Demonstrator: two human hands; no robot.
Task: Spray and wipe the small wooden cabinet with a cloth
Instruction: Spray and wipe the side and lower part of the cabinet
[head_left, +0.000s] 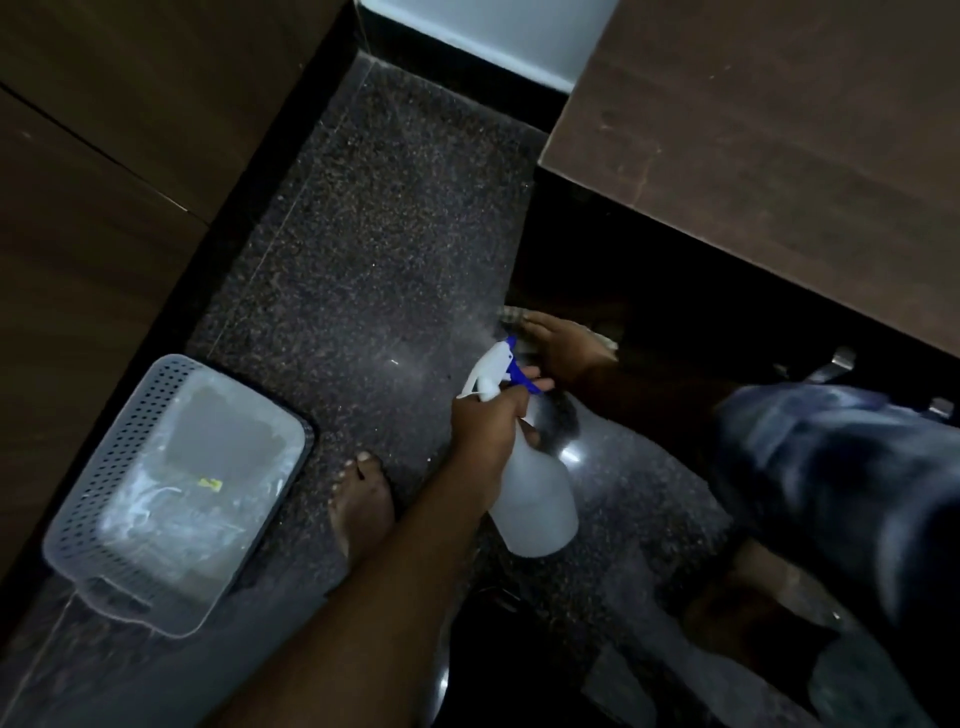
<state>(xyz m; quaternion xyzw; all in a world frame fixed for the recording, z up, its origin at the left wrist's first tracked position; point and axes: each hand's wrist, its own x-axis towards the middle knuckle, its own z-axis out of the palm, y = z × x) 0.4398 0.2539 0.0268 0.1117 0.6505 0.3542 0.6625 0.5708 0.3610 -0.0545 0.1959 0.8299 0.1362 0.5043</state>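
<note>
The small wooden cabinet fills the upper right, its brown top lit and its front in deep shadow. My left hand grips the neck of a translucent spray bottle with a white and blue trigger head, the nozzle aimed up and left of the cabinet's lower front. A faint mist hangs by the nozzle. My right hand lies flat on a pale cloth, pressed against the dark lower part of the cabinet. Most of the cloth is hidden under the hand.
A perforated grey plastic basket with a clear liner stands on the speckled dark floor at lower left. Dark wooden panels run along the left. My bare foot and my jeans-clad knee are near the bottle.
</note>
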